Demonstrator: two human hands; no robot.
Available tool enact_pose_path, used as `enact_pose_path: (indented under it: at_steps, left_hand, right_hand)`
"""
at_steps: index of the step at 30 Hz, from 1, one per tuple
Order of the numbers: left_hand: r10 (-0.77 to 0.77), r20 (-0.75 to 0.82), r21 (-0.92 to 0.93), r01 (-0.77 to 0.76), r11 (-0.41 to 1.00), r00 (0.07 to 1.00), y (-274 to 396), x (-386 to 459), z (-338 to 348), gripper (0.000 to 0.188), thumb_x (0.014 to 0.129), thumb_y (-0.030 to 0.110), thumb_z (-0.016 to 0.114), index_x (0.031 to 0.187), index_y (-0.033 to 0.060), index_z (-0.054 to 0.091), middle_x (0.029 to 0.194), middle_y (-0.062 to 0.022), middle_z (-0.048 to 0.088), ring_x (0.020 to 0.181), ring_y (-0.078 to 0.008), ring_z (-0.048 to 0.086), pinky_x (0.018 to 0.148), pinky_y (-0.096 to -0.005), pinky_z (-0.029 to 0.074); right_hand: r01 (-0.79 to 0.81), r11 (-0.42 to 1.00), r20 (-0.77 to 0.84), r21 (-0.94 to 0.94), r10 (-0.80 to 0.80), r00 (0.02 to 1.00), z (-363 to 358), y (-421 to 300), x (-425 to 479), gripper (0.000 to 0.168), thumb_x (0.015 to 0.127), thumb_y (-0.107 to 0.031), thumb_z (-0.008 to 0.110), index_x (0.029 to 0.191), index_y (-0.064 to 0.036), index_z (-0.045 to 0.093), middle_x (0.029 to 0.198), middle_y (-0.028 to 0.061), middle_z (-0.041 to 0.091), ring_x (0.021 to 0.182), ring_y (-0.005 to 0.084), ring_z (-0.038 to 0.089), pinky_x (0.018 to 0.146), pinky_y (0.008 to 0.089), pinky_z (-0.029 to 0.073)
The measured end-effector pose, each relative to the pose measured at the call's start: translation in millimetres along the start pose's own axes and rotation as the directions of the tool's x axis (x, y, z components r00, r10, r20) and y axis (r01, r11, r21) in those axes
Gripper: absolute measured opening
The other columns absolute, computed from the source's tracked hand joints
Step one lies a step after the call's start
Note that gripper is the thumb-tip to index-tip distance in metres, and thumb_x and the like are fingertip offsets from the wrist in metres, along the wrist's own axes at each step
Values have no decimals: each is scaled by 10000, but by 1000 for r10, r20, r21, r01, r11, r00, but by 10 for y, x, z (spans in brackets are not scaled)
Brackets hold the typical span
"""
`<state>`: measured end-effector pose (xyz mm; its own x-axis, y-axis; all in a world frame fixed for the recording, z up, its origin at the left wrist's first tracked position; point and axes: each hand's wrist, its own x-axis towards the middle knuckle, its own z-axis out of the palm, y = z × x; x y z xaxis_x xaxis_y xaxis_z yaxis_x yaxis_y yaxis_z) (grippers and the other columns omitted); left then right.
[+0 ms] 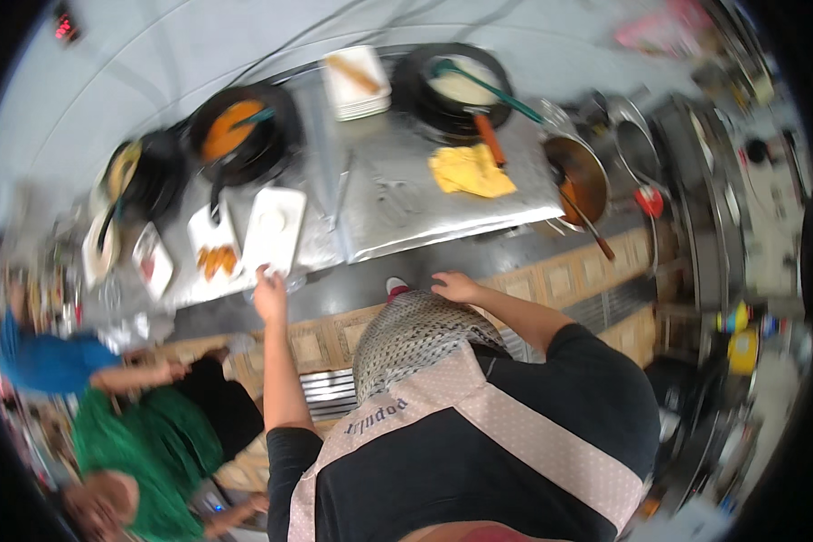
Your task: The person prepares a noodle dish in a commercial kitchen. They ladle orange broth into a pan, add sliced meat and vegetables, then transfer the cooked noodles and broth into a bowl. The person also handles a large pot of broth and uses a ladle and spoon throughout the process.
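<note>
My left hand (pixel 269 298) grips the near end of a white rectangular plate (pixel 284 203) at the table's front edge. A small white round item (pixel 272 221) sits on that plate. Left of it is another white plate (pixel 206 217) with golden-brown fried pieces (pixel 217 261) at its near end. My right hand (pixel 455 286) hangs in front of my apron, its fingers loosely bent and holding nothing. Beyond the plates, a black pan (pixel 203 112) holds orange sauce (pixel 234 129) and a green utensil (pixel 254 118).
The steel table (pixel 406 230) also carries stacked white dishes (pixel 362 105), a pan of white sauce (pixel 471 85) with an orange-brown handle, and a yellow cloth (pixel 471 171). A deep pot (pixel 593 159) with a ladle stands right. Two people, in green (pixel 152 440) and blue (pixel 47 359), are at left.
</note>
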<state>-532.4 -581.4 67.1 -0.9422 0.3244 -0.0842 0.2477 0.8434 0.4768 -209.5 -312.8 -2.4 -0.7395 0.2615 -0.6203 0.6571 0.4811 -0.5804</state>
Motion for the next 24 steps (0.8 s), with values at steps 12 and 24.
enact_pose_path:
  at_steps: [12, 24]
  left_hand:
    - [580, 216, 427, -610, 667, 786, 856, -373, -85, 564, 755, 264, 651, 1240, 68, 439, 1199, -231, 431, 1094, -378, 437, 896, -445, 389]
    - [519, 844, -492, -574, 655, -132, 3634, -2770, 3786, 302, 825, 97, 573, 1120, 53, 524, 1094, -75, 520, 1016, -176, 511, 803, -289, 454]
  right_hand:
    - [-529, 633, 162, 565, 544, 823, 1356, 523, -1486, 797, 806, -701, 305, 1432, -251, 100, 1469, 200, -20, 1341, 417, 1, 1051, 564, 56]
    - [-295, 542, -459, 787, 834, 306, 1651, 2622, -999, 557, 777, -318, 594, 1235, -31, 461, 1370, 254, 278, 1247, 423, 273, 1018, 501, 255]
